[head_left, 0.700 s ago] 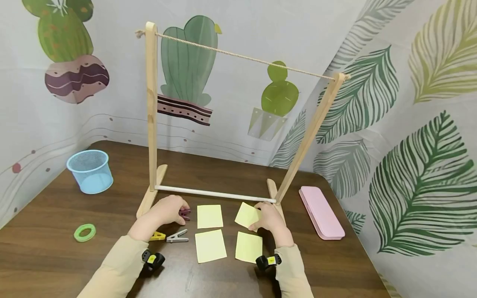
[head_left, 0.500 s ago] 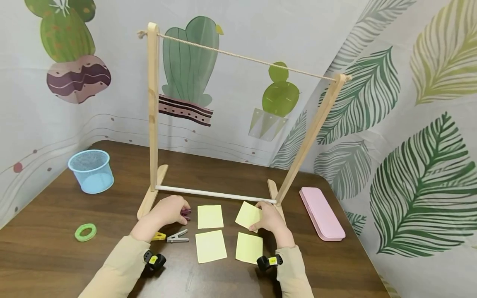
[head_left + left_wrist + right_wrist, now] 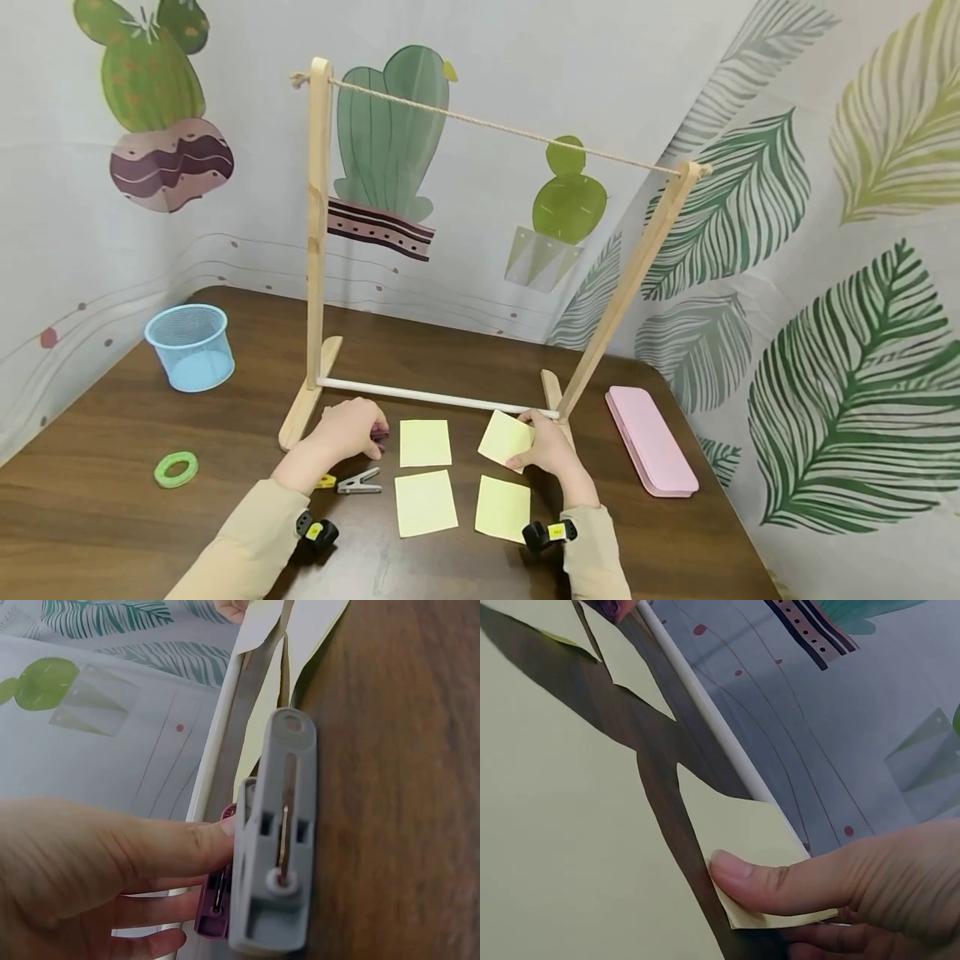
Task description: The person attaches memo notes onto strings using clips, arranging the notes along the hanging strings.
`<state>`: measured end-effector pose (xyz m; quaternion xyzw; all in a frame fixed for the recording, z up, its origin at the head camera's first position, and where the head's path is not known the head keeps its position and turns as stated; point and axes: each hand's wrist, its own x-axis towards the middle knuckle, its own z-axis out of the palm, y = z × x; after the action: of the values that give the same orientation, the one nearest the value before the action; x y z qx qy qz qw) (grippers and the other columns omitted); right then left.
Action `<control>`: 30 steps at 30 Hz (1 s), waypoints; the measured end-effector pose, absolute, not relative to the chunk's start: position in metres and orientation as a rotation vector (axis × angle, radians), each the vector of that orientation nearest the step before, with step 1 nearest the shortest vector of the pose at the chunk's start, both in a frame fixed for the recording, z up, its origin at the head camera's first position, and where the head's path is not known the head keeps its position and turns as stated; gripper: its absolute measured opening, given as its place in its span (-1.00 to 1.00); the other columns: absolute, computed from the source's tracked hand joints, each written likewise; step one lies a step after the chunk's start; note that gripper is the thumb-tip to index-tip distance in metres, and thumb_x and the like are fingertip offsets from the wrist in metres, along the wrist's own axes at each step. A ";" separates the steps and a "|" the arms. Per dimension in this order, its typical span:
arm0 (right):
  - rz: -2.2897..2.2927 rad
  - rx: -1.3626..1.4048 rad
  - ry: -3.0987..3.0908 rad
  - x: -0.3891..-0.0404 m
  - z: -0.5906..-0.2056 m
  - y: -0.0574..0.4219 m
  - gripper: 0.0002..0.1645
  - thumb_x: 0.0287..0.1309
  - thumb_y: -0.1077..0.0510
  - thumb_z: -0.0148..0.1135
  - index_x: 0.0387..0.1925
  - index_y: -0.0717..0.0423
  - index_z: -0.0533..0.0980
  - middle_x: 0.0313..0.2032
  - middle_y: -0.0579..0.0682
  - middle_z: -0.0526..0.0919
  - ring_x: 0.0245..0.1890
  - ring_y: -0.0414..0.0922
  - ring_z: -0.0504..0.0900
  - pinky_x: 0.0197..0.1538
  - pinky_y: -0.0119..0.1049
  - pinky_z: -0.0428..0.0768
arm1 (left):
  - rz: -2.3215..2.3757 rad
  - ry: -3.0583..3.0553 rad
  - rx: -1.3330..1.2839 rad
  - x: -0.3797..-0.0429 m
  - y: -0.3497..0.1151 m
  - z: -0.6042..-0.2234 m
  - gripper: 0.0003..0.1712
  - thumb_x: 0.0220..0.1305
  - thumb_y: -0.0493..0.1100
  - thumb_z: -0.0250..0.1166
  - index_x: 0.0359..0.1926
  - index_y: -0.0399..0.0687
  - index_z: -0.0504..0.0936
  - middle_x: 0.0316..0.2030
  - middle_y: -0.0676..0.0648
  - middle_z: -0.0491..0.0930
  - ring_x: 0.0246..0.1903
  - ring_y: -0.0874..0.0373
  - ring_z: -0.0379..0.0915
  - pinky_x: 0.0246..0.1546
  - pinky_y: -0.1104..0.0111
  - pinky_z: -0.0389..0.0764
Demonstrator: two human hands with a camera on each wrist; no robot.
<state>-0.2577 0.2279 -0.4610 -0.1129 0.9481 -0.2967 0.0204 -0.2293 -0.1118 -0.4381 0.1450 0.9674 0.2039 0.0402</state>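
My left hand [image 3: 351,428] pinches a purple clothespin [image 3: 216,904] between thumb and fingers, low over the table. In the head view the fingers hide most of that clothespin. A grey clothespin [image 3: 360,482] lies just nearer, with a yellow clothespin [image 3: 326,482] partly hidden by the left wrist. My right hand [image 3: 550,446] pinches the right edge of a yellow sticky note [image 3: 739,832], thumb on top and fingers beneath. This note sits tilted at the back right of the group. Three more notes lie flat: back left [image 3: 425,442], front left [image 3: 426,503] and front right [image 3: 502,507].
Behind the hands stands a wooden frame [image 3: 316,250] with a rope [image 3: 502,127] strung across its top and a white rod [image 3: 435,397] low down. A blue mesh basket [image 3: 197,358] and green tape ring [image 3: 176,470] are left, a pink case [image 3: 651,442] right.
The head view has shifted, so everything sits slightly lower and further right. More of the held sticky note shows beside the right hand; the left hand covers more of the purple clothespin.
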 end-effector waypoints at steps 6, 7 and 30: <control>-0.991 -0.383 2.955 -0.258 -0.460 0.229 -0.11 -0.46 0.27 0.69 0.05 0.27 0.44 -0.11 0.18 0.64 -0.17 0.03 0.56 -0.04 -0.06 0.55 | 0.633 2.965 0.468 -0.228 -0.111 -0.436 -0.74 -0.18 -0.21 0.61 -0.38 0.01 0.75 -0.41 0.06 0.68 -0.36 0.13 0.55 -0.33 0.11 0.54; -1.004 -0.388 2.954 -0.258 -0.460 0.230 -0.10 -0.45 0.27 0.69 0.06 0.27 0.45 -0.07 0.21 0.64 -0.12 0.07 0.58 0.01 -0.01 0.54 | 0.635 2.961 0.478 -0.228 -0.112 -0.436 -0.75 -0.18 -0.21 0.61 -0.39 0.01 0.75 -0.42 0.06 0.68 -0.38 0.15 0.54 -0.33 0.12 0.54; -1.606 -0.509 2.432 -0.271 -0.440 0.226 -0.65 0.00 0.36 0.43 -0.19 0.50 0.53 -0.34 0.05 0.74 -0.38 -0.28 0.64 -0.25 -0.39 0.60 | 0.992 2.920 0.898 -0.249 -0.141 -0.399 -0.64 0.02 -0.09 0.53 -0.17 -0.18 0.75 -0.34 0.02 0.67 -0.35 0.23 0.52 -0.32 0.35 0.55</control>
<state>-0.2707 0.2261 -0.4397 -0.1712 0.8186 -0.5406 0.0915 -0.2488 -0.1411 -0.3995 0.2793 0.9085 0.3087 -0.0351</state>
